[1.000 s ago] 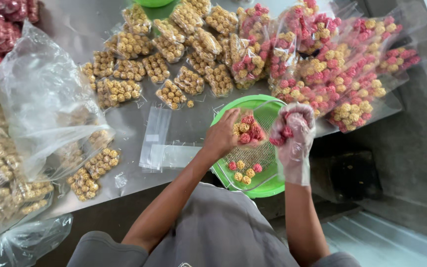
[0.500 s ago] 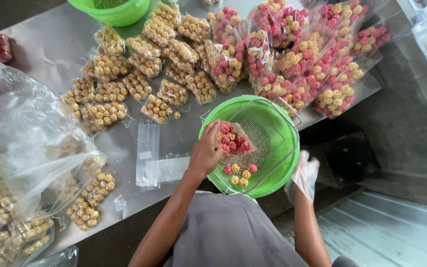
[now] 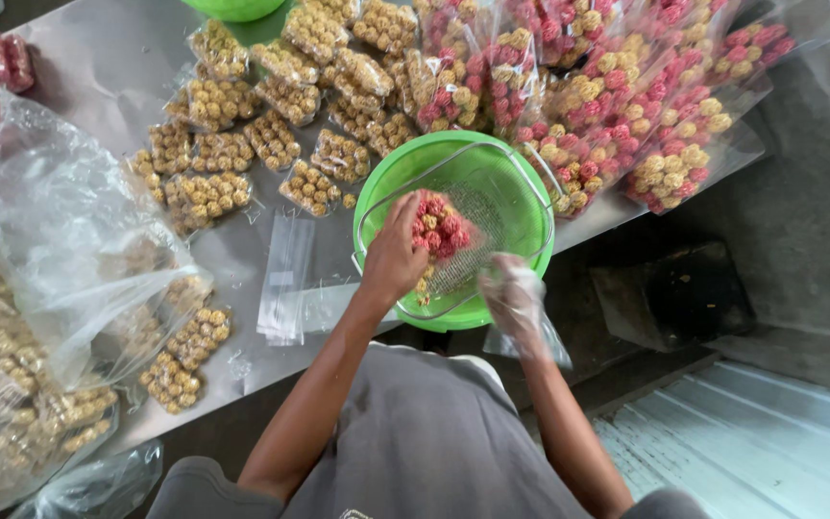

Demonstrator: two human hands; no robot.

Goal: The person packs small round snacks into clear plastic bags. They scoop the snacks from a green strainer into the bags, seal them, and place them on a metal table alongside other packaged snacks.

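My left hand (image 3: 394, 258) grips a small clear bag of red and yellow snack balls (image 3: 440, 229) over a wire sieve (image 3: 492, 207) that rests in a green bowl (image 3: 391, 178). A few loose balls lie in the sieve under the bag. My right hand (image 3: 513, 296), covered by a thin clear plastic glove, hovers over the bowl's near rim, fingers curled; I cannot tell whether it holds any balls.
Filled bags of yellow balls (image 3: 271, 106) and of mixed red and yellow balls (image 3: 626, 106) crowd the grey table (image 3: 108, 58). Flat empty bags (image 3: 285, 279) lie left of the bowl. A big clear bag (image 3: 69, 240) lies at left, a second green bowl (image 3: 232, 8) at the far edge.
The right hand dropped from above the bowl to below the table edge, then rose to the bowl's near rim. The left hand kept the bag over the sieve. The view shifted.
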